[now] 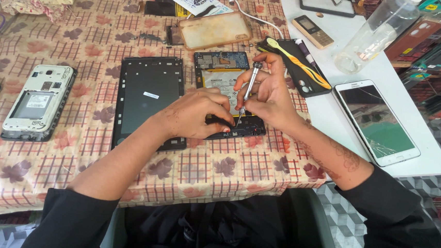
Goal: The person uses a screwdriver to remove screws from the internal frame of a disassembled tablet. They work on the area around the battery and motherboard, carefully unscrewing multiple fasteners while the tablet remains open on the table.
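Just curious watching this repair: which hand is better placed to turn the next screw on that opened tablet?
Likely the right hand: it grips the screwdriver, tip down on the opened tablet. The left hand lies flat on the tablet's lower edge, steadying it.

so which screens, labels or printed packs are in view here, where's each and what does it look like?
White tablet: right, on white board, cracked greenish screen.
Small keypad phone: top right, gold, small grey screen.
Opened tablet: centre, under both hands, white battery label.
White phone: left, back off, pale sticker.
Printed leaflet: top centre, white and blue.
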